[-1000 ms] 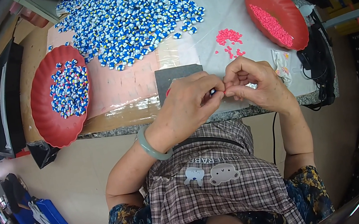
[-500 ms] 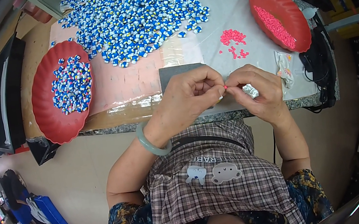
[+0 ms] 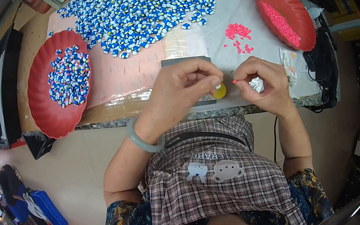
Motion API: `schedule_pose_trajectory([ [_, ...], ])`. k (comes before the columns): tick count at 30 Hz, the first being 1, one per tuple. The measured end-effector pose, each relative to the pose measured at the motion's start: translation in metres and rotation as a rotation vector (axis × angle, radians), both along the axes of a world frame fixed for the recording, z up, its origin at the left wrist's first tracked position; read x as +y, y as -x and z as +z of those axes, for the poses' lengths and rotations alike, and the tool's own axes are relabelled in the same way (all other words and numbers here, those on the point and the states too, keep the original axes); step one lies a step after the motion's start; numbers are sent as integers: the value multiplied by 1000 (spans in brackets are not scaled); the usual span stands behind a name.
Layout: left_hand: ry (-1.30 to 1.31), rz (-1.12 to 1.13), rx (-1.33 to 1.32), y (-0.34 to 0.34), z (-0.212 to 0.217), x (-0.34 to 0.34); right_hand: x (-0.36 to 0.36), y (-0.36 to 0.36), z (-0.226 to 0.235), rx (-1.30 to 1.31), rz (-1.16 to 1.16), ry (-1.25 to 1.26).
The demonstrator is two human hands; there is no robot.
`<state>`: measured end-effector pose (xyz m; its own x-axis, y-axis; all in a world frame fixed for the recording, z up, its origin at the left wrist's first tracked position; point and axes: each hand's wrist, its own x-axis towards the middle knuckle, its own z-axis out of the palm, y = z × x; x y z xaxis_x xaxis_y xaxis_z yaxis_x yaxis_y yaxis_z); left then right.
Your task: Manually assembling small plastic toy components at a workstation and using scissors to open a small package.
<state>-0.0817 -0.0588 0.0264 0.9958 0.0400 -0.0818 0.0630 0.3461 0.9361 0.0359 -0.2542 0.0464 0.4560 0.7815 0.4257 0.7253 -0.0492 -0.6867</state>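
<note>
My left hand is closed in a pinch, with a small whitish piece showing at its fingertips; the fingers hide most of it. Just across a narrow gap, my right hand pinches a tiny pink piece between thumb and forefinger. Both hands are above the table's near edge. Under the left fingertips lies a yellow round thing, beside a dark grey mat partly covered by that hand. Beyond the right hand sits a loose cluster of pink pieces on the white sheet.
A big heap of blue-and-white pieces covers the table's far middle. At left, a red scalloped bowl holds similar pieces, some with pink on them. A second red bowl, at right, contains pink pieces. Near it lie a crumpled wrapper and black cables.
The hands, whose fingertips met around a pink piece, have come apart. The pink piece has moved right, away from the left hand, in my right fingertips. The yellow round thing has come into view.
</note>
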Motion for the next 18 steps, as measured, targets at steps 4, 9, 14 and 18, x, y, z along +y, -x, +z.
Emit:
schedule_pose_trajectory([
  [4, 3, 81, 24, 8, -3, 13, -6, 0, 0, 84, 75, 262],
  [9, 28, 105, 40, 17, -4, 10, -5, 1, -1, -2, 105, 345],
  [14, 22, 89, 38, 22, -3, 9, -2, 4, 0, -123, 151, 354],
  [18, 36, 114, 18, 25, -7, 7, 2, 6, 4, -186, 175, 356],
])
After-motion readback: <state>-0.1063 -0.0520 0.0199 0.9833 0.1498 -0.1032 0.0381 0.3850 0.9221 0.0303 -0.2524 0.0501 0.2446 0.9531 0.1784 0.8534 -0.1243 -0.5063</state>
